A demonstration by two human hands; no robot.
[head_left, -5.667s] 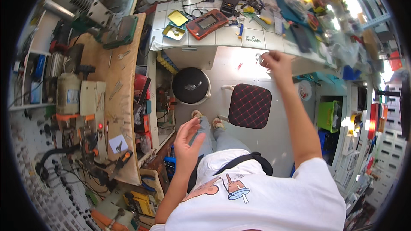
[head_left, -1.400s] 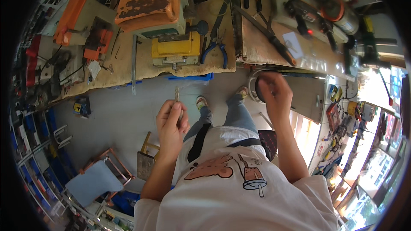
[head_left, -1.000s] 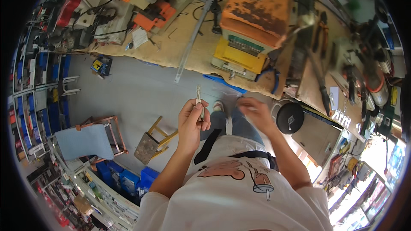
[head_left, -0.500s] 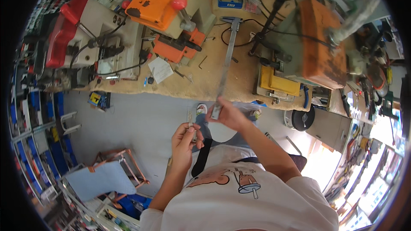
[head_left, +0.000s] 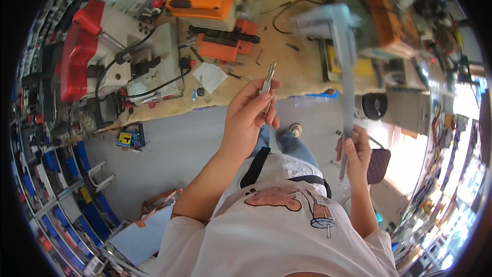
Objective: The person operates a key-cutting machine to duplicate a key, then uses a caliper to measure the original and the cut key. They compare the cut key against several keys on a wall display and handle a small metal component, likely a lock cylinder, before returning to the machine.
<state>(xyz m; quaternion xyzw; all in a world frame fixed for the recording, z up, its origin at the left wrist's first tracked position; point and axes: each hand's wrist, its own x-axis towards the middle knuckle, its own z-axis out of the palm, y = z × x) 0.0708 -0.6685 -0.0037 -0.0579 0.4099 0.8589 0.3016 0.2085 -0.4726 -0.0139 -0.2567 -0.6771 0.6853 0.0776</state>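
Now a long grey metal caliper (head_left: 347, 66) is lifted, gripped by right hand (head_left: 357, 151); slim silvery piece (head_left: 268, 78) pinched by left hand (head_left: 247, 114): both occupied.

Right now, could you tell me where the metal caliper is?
In the head view, the metal caliper is right of centre, in the person's right hand; its blurred wide end appears just left of the orange-covered machine.
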